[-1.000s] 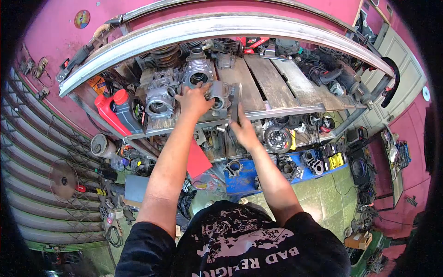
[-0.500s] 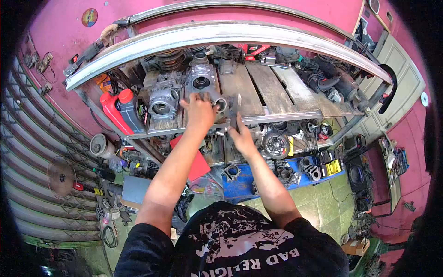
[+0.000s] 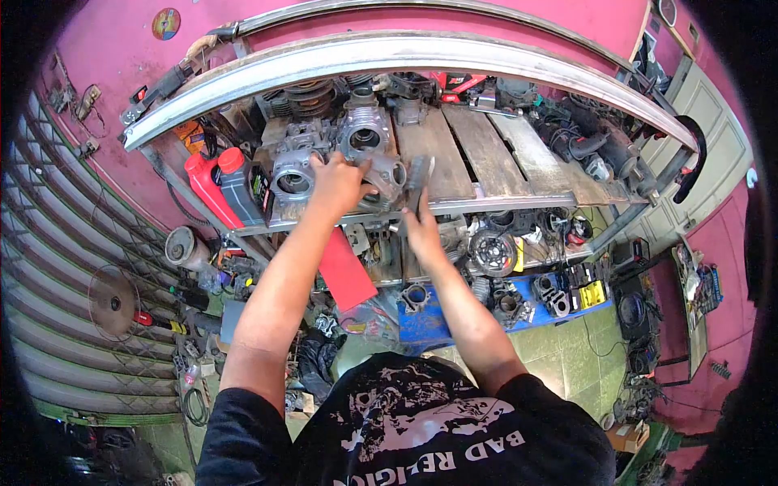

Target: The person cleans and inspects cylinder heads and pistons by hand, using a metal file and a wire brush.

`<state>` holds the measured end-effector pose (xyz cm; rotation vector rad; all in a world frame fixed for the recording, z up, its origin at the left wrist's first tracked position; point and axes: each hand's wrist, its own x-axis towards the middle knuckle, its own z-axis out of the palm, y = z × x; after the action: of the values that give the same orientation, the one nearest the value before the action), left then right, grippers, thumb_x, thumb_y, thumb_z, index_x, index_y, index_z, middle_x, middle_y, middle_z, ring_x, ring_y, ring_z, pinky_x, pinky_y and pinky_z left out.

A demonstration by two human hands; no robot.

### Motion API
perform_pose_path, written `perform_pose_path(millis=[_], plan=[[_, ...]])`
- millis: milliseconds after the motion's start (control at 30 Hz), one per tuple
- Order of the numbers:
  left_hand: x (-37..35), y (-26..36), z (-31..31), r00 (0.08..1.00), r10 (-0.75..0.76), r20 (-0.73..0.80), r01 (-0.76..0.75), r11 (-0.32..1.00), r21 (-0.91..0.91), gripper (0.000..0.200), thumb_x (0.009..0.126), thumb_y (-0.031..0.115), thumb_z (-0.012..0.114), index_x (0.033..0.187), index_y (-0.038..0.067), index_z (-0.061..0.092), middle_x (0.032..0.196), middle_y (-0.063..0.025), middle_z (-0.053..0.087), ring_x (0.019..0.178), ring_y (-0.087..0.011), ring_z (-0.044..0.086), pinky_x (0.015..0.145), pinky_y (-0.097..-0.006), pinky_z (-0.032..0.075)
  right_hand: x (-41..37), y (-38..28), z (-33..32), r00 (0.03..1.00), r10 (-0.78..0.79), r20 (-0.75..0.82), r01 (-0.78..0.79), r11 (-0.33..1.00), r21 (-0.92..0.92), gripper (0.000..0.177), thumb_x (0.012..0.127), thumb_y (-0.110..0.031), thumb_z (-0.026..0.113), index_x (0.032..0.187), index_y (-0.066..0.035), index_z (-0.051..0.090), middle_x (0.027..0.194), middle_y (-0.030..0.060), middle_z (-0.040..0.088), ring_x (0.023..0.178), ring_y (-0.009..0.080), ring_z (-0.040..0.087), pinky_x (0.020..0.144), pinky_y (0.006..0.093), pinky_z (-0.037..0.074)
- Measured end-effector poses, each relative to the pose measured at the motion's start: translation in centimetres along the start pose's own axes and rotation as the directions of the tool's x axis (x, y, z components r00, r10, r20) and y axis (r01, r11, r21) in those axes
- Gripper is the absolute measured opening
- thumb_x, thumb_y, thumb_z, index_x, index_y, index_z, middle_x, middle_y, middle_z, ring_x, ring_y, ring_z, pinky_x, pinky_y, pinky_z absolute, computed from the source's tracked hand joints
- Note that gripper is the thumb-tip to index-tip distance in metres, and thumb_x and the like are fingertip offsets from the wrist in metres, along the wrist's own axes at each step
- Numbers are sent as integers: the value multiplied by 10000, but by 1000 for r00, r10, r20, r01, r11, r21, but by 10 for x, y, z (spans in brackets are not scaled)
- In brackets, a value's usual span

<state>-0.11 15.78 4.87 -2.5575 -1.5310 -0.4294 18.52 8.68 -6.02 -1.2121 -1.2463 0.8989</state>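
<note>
My left hand [image 3: 339, 191] is closed on a grey metal engine casting [image 3: 386, 178], with its fingers over the casting's left side, near the front edge of the wooden shelf. In my right hand [image 3: 421, 229] is a long, dark, flat hand tool [image 3: 418, 180], held upright along the casting's right side; its exact kind is blurred. Just left of my left hand sits an engine block with a round bore [image 3: 292, 180]. Behind the hand stands a finned engine block [image 3: 365, 134], its bore facing me.
Red and grey oil bottles [image 3: 232, 182] stand at the shelf's left end. A pale metal rail [image 3: 405, 47] crosses above the shelf. Below are a red panel [image 3: 347, 271], a spoked wheel hub [image 3: 493, 253] and a blue bench [image 3: 429, 324] carrying engine parts.
The casting has turned in my left hand, so its round opening no longer faces me. My right hand has tilted the tool slightly to the right. The whole view has shifted a little.
</note>
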Motion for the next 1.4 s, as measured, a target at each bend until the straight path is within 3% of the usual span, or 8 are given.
perform_pose_path(millis=[233,267,633,767,833,1067,1367,1400], plan=[[9,12,22,968,18,-251,39,975,217,577,756,499,799,1227,171,731,1240,-33,719,1212,-239,577,1023,-731,301,-85,-24,42,999,8,53,-5,999,-50,924,992,-119,578,1624,-45,-93,1230,274,607,1018,327,648,921,400,504],[10,11,21,975,5,-220,39,980,195,573,758,499,798,1218,164,732,1253,-36,716,1216,-236,577,1033,-731,291,-97,2,54,941,-337,-22,321,912,-255,940,989,-91,571,1622,-57,-124,1297,280,576,1051,339,635,945,397,497],[4,9,26,966,-15,-259,53,989,141,605,762,529,780,1232,152,724,1257,-38,724,1192,-226,598,1041,-699,286,-55,-14,50,999,-19,-33,20,999,37,907,993,-99,553,1622,-45,-99,1241,232,621,871,253,610,831,363,518],[4,9,26,975,-43,-219,63,995,83,609,780,509,779,1252,131,712,1290,-43,710,1203,-245,591,1058,-733,281,-113,-4,80,876,-467,-119,371,811,-453,908,975,-37,556,1638,-71,-63,1012,117,578,719,170,562,669,331,522],[0,10,23,972,-83,-221,87,996,8,615,783,508,780,1277,148,705,1297,-45,708,1212,-245,588,1052,-731,284,-114,-20,67,993,-77,-90,84,994,71,885,975,-33,550,1642,-67,-31,1082,156,612,838,193,618,755,334,535],[0,7,21,979,-80,-186,81,997,0,606,794,507,775,1283,155,707,1302,-46,706,1199,-253,596,1036,-721,294,8,-46,1,977,-207,-42,192,955,-228,751,949,-36,563,1600,31,193,1383,297,592,1294,273,576,1103,350,403],[3,9,19,986,-91,-141,95,995,19,595,801,505,770,1281,160,708,1315,-54,699,1201,-260,592,1017,-724,311,-71,-49,-1,943,-286,168,332,810,-482,943,923,-172,629,1636,-91,16,1044,360,676,951,521,682,864,527,550],[2,8,19,984,-92,-151,95,995,17,612,792,513,775,1294,170,703,1328,-49,693,1199,-257,597,999,-718,314,-58,-86,-10,964,154,216,-51,908,-416,909,933,-171,617,1637,-87,47,1262,394,592,1131,520,625,964,503,519]])
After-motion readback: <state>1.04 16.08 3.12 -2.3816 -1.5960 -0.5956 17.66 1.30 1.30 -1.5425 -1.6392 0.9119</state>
